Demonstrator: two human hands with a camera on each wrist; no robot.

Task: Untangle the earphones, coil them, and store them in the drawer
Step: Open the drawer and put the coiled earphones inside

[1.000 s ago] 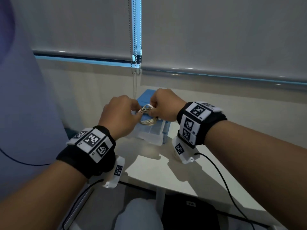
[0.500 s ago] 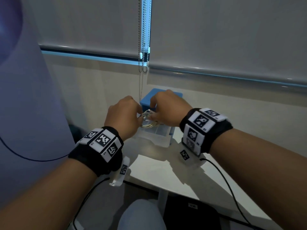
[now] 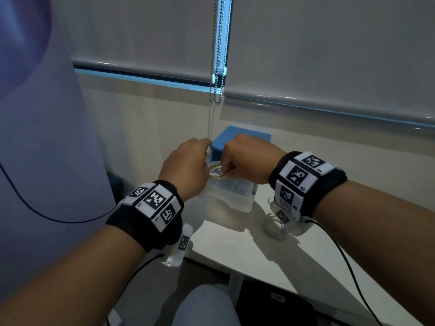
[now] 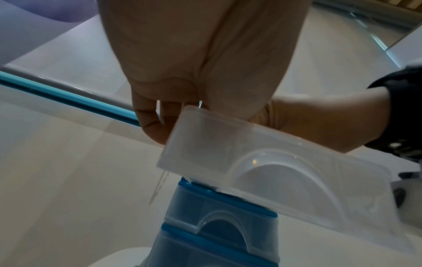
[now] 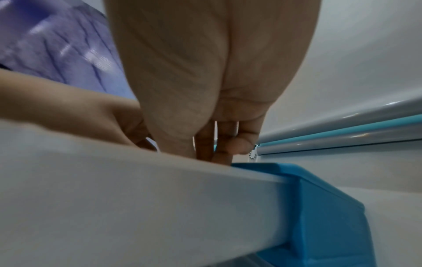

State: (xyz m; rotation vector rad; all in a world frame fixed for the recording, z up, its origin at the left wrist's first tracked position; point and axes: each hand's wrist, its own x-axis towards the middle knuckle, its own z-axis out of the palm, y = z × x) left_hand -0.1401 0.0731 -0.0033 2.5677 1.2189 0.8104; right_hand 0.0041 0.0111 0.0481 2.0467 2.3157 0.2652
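A coil of white earphones [image 3: 217, 172] hangs between my two hands, just over the open translucent drawer [image 3: 237, 200]. The drawer is pulled out from the top of a small blue drawer unit [image 3: 240, 142]. My left hand [image 3: 207, 167] pinches the coil's left side and my right hand [image 3: 226, 169] pinches its right side, fingers curled. In the left wrist view the drawer [image 4: 274, 162] juts out over the unit's lower drawers [image 4: 217, 225]. In the right wrist view my fingers [image 5: 224, 144] dip behind the drawer's front wall [image 5: 137, 189]. Whether the coil touches the drawer floor is hidden.
A second coil of white cable [image 3: 274, 225] lies on the white table [image 3: 226, 238] under my right wrist. Blind chains [image 3: 215, 67] hang just behind the unit. The table's left edge is close to my left wrist, and a wall stands right behind.
Both hands stay on the coil over the drawer, barely lower than before. The view has shifted, and the second coil by my right wrist has come into sight.
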